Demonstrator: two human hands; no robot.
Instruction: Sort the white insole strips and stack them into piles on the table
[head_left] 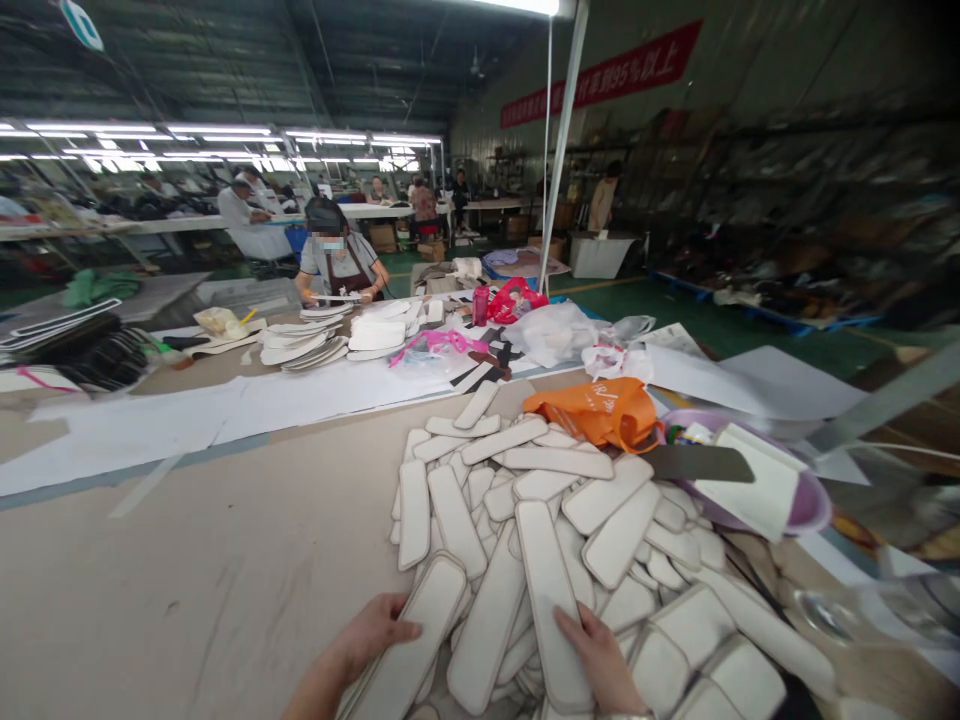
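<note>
I see the left hand point(379, 632) holding a white strip point(420, 655), the right hand point(598, 655) another strip point(546, 575), and tugging might tumble the pile point(489, 630) between them.

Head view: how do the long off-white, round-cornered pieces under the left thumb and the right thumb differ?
The left piece tilts with its far end rightward; the right piece tilts with its far end leftward.
The left hand grips the left piece's left edge; the right hand grips the right piece's right edge.
The right piece's far end sits higher in the picture than the left piece's.
Both are off-white with darker edges.
</note>
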